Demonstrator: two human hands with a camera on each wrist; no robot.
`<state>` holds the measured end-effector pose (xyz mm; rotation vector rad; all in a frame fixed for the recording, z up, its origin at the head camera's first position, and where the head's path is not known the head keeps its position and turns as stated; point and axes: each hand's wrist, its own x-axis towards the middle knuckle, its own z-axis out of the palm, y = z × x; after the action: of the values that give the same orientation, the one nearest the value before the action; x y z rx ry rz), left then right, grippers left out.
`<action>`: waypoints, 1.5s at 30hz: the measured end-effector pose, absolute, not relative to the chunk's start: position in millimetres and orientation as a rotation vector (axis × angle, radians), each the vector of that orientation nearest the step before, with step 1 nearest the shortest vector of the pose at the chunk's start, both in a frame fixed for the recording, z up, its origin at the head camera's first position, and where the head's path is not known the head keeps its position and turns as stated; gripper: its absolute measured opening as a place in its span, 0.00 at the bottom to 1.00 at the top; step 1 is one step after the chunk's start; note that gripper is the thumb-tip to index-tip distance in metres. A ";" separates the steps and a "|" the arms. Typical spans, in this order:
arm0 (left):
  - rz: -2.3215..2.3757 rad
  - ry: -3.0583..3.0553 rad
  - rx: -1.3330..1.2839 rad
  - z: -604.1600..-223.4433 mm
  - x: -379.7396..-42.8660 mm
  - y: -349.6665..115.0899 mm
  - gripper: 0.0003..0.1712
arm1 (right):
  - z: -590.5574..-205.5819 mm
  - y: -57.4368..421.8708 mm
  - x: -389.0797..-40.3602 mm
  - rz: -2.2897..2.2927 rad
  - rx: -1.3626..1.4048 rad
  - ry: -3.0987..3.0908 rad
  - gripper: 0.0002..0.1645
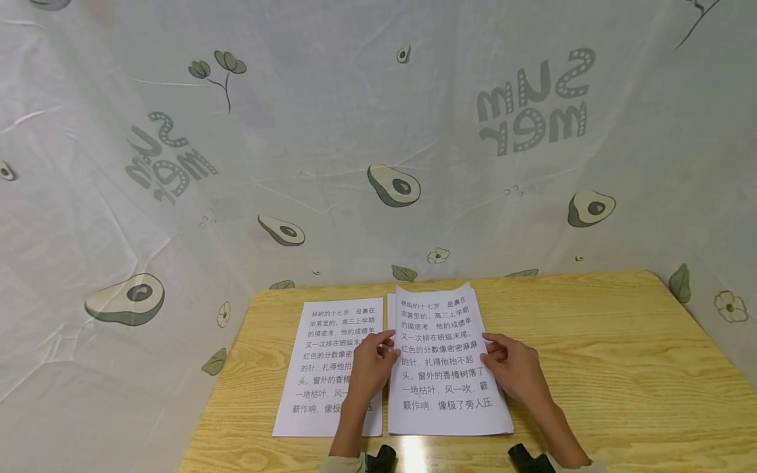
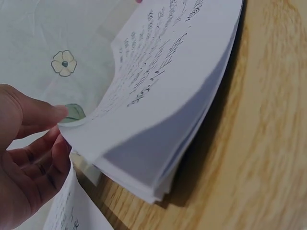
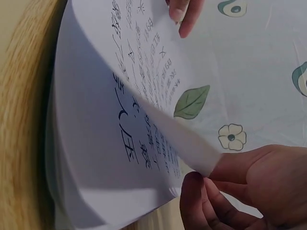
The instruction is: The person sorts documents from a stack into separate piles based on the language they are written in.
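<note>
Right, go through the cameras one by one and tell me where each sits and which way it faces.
Head: worn on the person's head, facing forward and down at the top sheet, the table and the cloth behind; left grip, right grip and both forearms show.
Left wrist: on the left wrist, facing the sheet's pinched left edge; the left grip shows.
Right wrist: on the right wrist, facing the opposite edge; the right grip shows, plus fingertips of the left at the top.
Shared: both wrist views show the sheet, table and cloth.
</note>
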<state>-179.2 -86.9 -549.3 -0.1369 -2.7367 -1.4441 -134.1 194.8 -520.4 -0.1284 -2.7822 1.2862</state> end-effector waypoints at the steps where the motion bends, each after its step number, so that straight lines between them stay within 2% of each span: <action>1: -1.444 -2.732 -0.137 -549.8 -179.2 -86.6 0.26 | -520.6 195.1 -133.7 1.290 -0.137 -2.778 0.26; 9: -1.484 -2.710 -0.092 -547.9 -178.8 -85.8 0.27 | -519.0 199.0 -133.6 1.320 -0.209 -2.761 0.24; 22: -1.805 -2.566 0.056 -542.0 -180.9 -94.6 0.26 | -522.6 213.2 -135.9 1.476 -0.224 -2.722 0.24; 34: -2.120 -2.401 0.112 -540.3 -182.6 -98.4 0.26 | -523.3 221.6 -140.2 1.944 -0.295 -2.556 0.30; 45: -2.218 -2.321 0.162 -539.1 -183.3 -97.6 0.26 | -521.1 226.0 -141.0 2.143 -0.323 -2.443 0.35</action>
<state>-183.3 -97.6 -539.1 0.1616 -2.3213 -2.2177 -141.0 226.0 -521.1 -0.3228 -2.4428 2.1434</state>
